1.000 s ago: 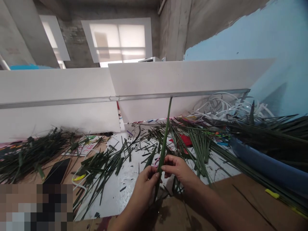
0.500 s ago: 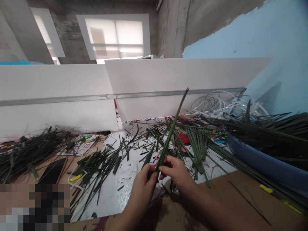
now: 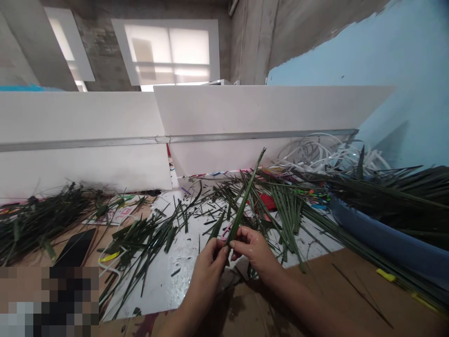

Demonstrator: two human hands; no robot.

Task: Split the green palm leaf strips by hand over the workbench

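Observation:
A long, narrow green leaf strip (image 3: 245,199) slants up and away to the right from my two hands. My left hand (image 3: 211,259) pinches its lower end between thumb and fingers. Close beside it, my right hand (image 3: 253,250) grips the same end with thumb and curled fingers. Part of a small pink object (image 3: 225,232) shows just behind the fingers; its kind is unclear. Beyond my hands, cut leaf strips (image 3: 288,215) lie fanned on the white sheet (image 3: 164,281), with a red item (image 3: 267,202) partly under them.
At right stands a blue basin (image 3: 368,234) heaped with long leaves. White plastic straps (image 3: 326,152) lie coiled behind. A dark phone (image 3: 76,248) and a pile of thin leaf scraps (image 3: 45,217) are at left. White panels (image 3: 273,110) edge the table's back.
The leaf strip's upper tip has dropped lower and shifted slightly left. Both hands have stayed at nearly the same spot, still holding its lower end.

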